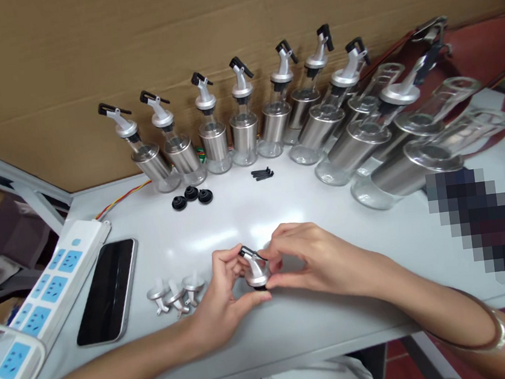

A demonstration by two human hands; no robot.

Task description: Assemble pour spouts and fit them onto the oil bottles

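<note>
Between my two hands, above the front of the table, is a silver pourer stopper (257, 272) with a black lever on top and a black base. My left hand (226, 290) grips it from the left, thumb beneath and fingers at the lever. From the right, my right hand (299, 257) pinches it between thumb and fingers near the lever and the rim. Several silver pourer tops (175, 297) without levers lie upside down left of my left hand. Three black rubber plugs (192, 195) and several small black levers (262, 174) rest farther back.
Several glass and steel bottles (244, 131) with pourers fitted stand along the back. Bottles with open necks (418, 164) stand at the right. A phone (108, 291) and a white power strip (48, 292) lie at the left. Cardboard (171, 34) rises behind.
</note>
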